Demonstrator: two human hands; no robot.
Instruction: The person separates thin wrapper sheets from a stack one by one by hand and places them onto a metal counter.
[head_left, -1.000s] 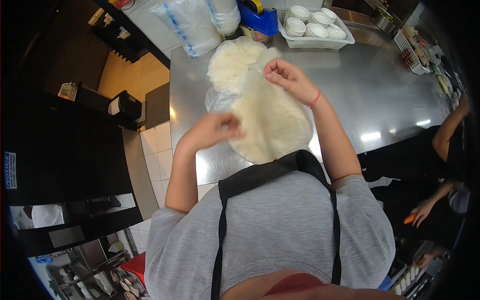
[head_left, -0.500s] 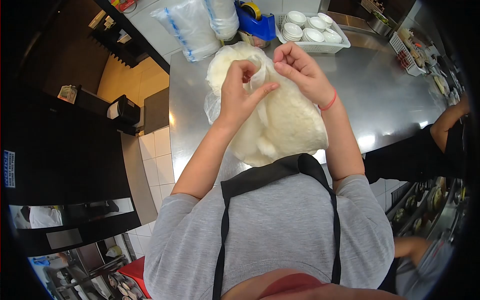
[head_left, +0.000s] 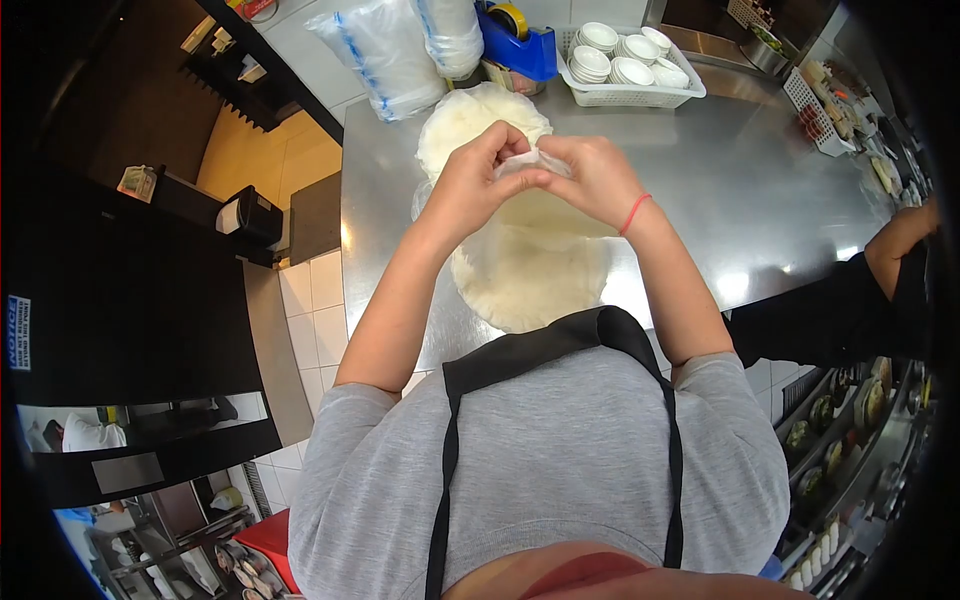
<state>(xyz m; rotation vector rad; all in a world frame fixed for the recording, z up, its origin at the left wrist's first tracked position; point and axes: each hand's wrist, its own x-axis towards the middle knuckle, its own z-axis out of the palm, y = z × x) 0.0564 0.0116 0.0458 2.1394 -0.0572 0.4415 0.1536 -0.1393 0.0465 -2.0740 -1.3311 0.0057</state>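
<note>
My left hand (head_left: pixel 475 185) and my right hand (head_left: pixel 598 178) meet over the steel counter, thumbs close together. Between their fingertips both pinch the gathered white edge of a thin pale sheet (head_left: pixel 518 163), part of which hangs below the fingers. Under and nearer to me lies a broad, round, cream-coloured flat piece (head_left: pixel 530 285) with a ragged rim, like thin dough or flatbread. A second pale round piece (head_left: pixel 470 122) rests beyond my left hand, its lower part hidden by it. Clear plastic film shows beside the left wrist.
At the back stand clear bags (head_left: pixel 385 60) with blue stripes, a blue tape dispenser (head_left: pixel 520 50) and a white basket (head_left: pixel 640 95) of small white bowls. A person's dark sleeve (head_left: pixel 800 310) reaches in at the right, near another white basket (head_left: pixel 815 110). The steel counter (head_left: pixel 740 180) extends rightward.
My hands have come together, the right one moving left and down to the left. The raised pale sheet that bulged beneath them has dropped, and the flat round piece below now shows.
</note>
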